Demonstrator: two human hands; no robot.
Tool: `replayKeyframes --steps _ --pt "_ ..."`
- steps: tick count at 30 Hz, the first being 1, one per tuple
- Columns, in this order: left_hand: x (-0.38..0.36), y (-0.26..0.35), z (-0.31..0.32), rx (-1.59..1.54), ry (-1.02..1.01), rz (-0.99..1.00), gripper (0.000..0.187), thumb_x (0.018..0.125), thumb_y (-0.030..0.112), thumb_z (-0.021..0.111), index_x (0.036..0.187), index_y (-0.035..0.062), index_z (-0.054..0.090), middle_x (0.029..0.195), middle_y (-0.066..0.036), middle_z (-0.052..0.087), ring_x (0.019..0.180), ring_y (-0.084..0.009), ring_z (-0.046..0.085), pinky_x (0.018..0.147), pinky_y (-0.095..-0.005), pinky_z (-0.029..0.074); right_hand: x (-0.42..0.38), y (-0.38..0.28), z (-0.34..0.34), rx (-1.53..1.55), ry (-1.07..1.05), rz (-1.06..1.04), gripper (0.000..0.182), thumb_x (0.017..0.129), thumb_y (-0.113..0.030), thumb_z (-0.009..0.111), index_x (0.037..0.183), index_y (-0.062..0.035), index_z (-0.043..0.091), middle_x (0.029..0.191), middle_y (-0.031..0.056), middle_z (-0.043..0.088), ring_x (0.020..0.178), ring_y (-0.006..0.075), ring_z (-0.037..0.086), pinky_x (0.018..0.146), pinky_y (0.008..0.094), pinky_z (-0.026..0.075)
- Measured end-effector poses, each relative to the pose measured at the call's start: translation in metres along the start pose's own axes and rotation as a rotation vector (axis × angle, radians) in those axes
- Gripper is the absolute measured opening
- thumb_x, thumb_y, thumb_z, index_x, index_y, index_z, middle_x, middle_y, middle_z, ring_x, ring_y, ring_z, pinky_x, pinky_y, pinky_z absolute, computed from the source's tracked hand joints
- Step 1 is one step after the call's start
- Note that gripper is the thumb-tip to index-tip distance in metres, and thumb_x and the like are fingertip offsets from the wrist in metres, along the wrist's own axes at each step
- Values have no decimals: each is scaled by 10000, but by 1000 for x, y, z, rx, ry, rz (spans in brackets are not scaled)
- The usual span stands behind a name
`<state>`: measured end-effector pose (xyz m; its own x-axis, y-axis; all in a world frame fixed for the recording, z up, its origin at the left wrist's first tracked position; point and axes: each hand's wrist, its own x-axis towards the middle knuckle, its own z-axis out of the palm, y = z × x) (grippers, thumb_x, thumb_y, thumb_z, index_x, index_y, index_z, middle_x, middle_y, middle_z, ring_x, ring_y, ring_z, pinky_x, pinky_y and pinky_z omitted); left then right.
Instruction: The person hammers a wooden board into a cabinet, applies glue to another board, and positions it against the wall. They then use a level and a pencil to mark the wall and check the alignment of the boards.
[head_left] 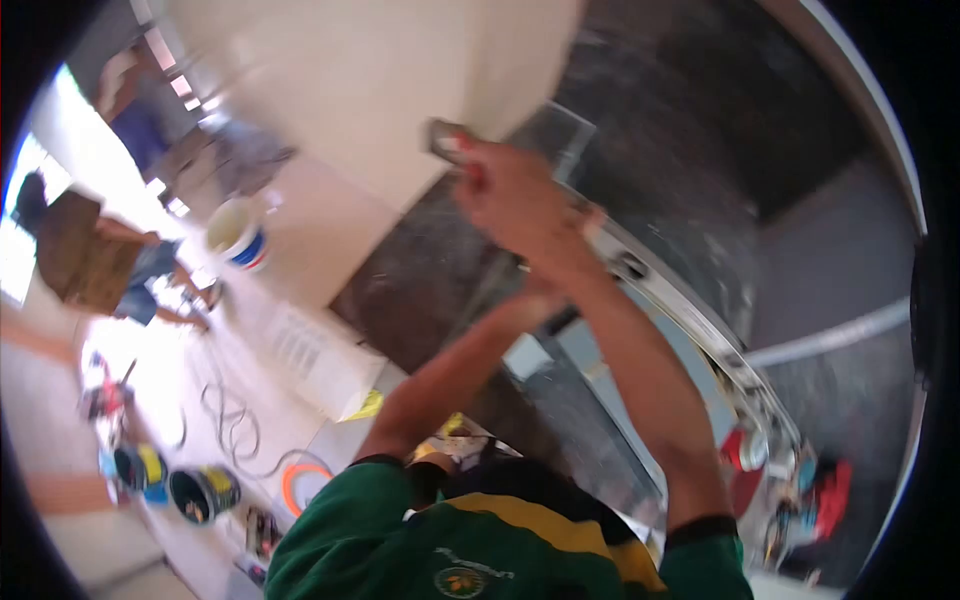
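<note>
Dark stone slab (650,130) fills the space ahead, its pale edge just left. My right hand (515,195) pinches a small grey tool (445,138) against it; my left hand (535,300) sits below, grip unclear.

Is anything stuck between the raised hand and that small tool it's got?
Nothing visible. The right hand grips the small tool directly, fingers on it, pressed toward the wall. The left hand sits lower, partly hidden behind the right forearm.
</note>
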<state>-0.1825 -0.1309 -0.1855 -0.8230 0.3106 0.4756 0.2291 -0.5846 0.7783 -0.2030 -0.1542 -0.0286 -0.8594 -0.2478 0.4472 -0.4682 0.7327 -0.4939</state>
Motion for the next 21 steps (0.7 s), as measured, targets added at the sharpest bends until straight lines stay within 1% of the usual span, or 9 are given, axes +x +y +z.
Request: replayKeyframes --steps 1,2,4,6,7,9,15,18,21 --pt "4 14 4 -180 50 -284 691 877 472 630 1418 147 347 1253 -236 499 944 -316 658 768 -414 584 -3 7 13 -39 169 -41 154 791 -154 587 882 -41 639 667 176 624 634 344 640 575 440 504" --pt "14 35 5 -341 87 -577 752 853 545 625 1422 150 332 1240 -274 492 944 -360 656 777 -430 583 -4 5 12 -58 174 -47 169 776 -149 588 900 -46 636 726 178 644 685 345 654 618 453 519" --pt "26 51 19 -332 386 -805 838 780 596 673 1403 145 338 1228 -317 470 934 -414 643 795 -457 581 -9 5 9 -171 149 -124 228 772 -147 591 954 -10 605 815 202 654 774 379 654 685 483 521" --pt "22 68 33 -121 336 -605 839 751 568 709 1345 90 358 1205 -310 472 937 -405 646 790 -467 587 -9 3 8 -204 155 -153 242 774 -145 591 957 14 587 834 220 650 793 389 651 701 488 519" --pt "26 72 32 -124 305 -626 839 751 568 709 1345 90 358 1205 -310 472 937 -405 646 790 -467 587 -8 0 7 -148 109 -94 241 773 -142 597 934 37 573 820 237 643 789 388 651 699 484 519" --pt "36 76 29 -254 492 -889 856 720 524 748 1289 31 341 1130 -288 510 901 -408 654 783 -476 594 -12 -2 4 -91 77 -21 245 772 -139 604 910 59 558 805 254 636 784 388 652 698 481 520" --pt "36 76 36 -197 536 -760 904 708 504 764 1279 -14 293 1068 -275 538 860 -420 659 809 -494 589 -12 -5 -3 -46 6 -21 232 766 -126 630 867 67 552 804 261 637 783 391 653 709 462 521" --pt "35 74 33 -197 533 -761 897 703 498 772 1269 -12 298 1088 -277 528 894 -433 649 826 -507 580 -12 -6 -1 -55 10 -85 238 770 -130 623 881 71 562 844 262 643 810 388 656 730 459 524" --pt "37 66 22 -276 485 -860 899 704 485 777 1279 -8 293 1086 -273 529 929 -453 632 808 -507 583 -11 -7 -3 -33 -44 27 264 769 -128 609 934 74 568 893 266 646 849 384 658 758 461 527"
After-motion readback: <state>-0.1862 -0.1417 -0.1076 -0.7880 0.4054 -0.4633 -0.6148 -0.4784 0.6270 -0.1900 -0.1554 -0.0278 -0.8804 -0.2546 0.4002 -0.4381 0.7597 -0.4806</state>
